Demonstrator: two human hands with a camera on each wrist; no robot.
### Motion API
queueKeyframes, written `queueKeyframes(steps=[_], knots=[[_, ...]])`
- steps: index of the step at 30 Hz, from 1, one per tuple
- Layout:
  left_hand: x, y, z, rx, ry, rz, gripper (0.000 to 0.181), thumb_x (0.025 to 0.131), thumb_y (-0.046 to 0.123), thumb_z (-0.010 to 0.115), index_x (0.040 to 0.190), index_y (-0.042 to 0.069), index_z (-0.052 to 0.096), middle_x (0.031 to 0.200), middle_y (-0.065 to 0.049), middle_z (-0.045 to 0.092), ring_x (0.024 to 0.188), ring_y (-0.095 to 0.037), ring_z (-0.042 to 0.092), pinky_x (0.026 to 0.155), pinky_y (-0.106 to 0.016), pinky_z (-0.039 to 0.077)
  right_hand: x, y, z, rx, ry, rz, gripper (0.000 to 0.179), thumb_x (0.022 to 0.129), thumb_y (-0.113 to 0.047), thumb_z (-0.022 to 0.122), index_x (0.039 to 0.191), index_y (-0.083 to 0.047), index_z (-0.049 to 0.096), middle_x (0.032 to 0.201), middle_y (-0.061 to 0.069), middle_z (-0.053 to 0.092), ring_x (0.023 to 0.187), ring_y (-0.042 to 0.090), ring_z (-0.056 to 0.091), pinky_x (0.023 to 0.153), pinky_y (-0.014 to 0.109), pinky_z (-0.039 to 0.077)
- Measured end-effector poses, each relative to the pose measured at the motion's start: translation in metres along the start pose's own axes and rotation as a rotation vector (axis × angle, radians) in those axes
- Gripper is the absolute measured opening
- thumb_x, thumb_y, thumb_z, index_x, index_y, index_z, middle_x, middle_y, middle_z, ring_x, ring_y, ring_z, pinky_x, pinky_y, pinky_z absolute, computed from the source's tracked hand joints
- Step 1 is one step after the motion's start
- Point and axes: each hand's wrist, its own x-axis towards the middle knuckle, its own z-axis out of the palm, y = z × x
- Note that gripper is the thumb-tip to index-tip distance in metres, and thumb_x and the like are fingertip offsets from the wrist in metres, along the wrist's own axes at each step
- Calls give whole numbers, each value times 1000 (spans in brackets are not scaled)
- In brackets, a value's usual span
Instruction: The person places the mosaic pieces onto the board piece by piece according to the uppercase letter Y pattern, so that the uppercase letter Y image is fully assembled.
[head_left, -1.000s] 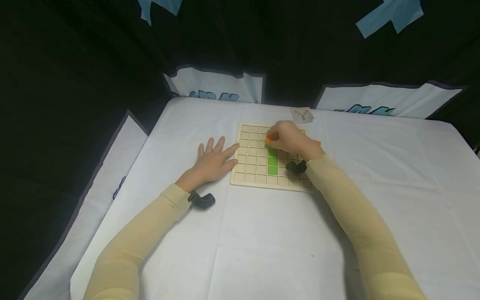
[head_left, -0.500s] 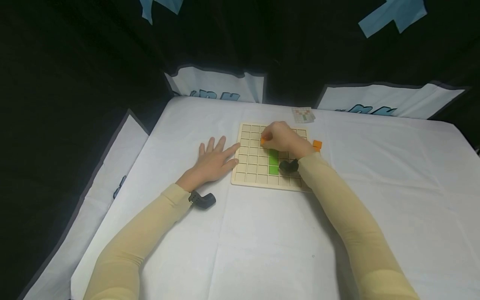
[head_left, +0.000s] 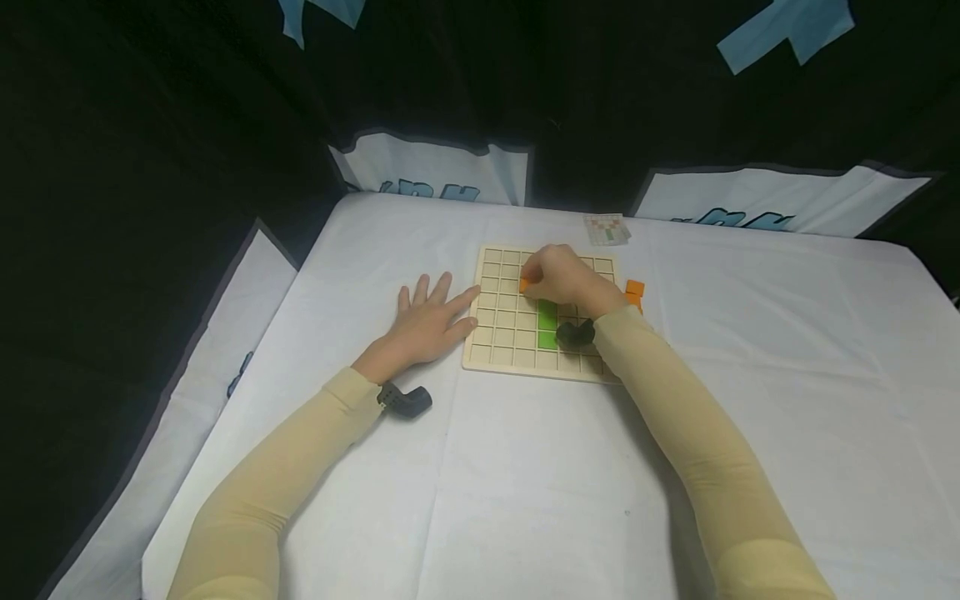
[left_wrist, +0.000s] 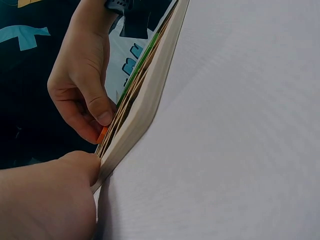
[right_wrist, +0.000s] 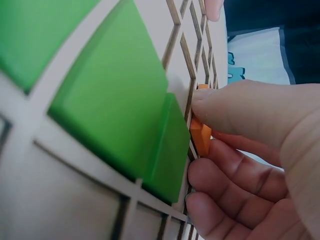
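A pale wooden grid board (head_left: 504, 333) lies flat on the white table. Green square tiles (head_left: 547, 325) sit in a column of its cells; in the right wrist view a green tile (right_wrist: 115, 95) fills the near cells. Over the board's upper middle, my right hand (head_left: 566, 277) pinches an orange tile (right_wrist: 201, 135) between thumb and fingers, at the cells beyond the green ones. My left hand (head_left: 427, 323) lies palm down with fingers spread, its thumb and index finger touching the board's left edge.
Several loose orange tiles (head_left: 634, 290) lie just right of the board, partly behind the right wrist. Small printed cards (head_left: 606, 230) rest behind it. Dark cloth (head_left: 450, 75) hangs beyond the white table (head_left: 525, 467).
The right hand has shifted slightly left across the board with the orange tile, uncovering the orange tiles at the right. The left hand has stayed in place.
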Motion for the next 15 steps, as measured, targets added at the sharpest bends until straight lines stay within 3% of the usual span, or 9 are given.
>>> queueKeyframes(steps=[15], knots=[[-2, 1, -2, -5, -4, -2, 62, 106, 54, 34, 163, 34, 23, 172, -20, 3, 156, -51, -6, 122, -72, -3, -1, -2, 0, 7, 2, 14, 33, 87, -7, 74, 119, 2, 73, 123, 20, 72, 114, 32, 64, 105, 45, 51]])
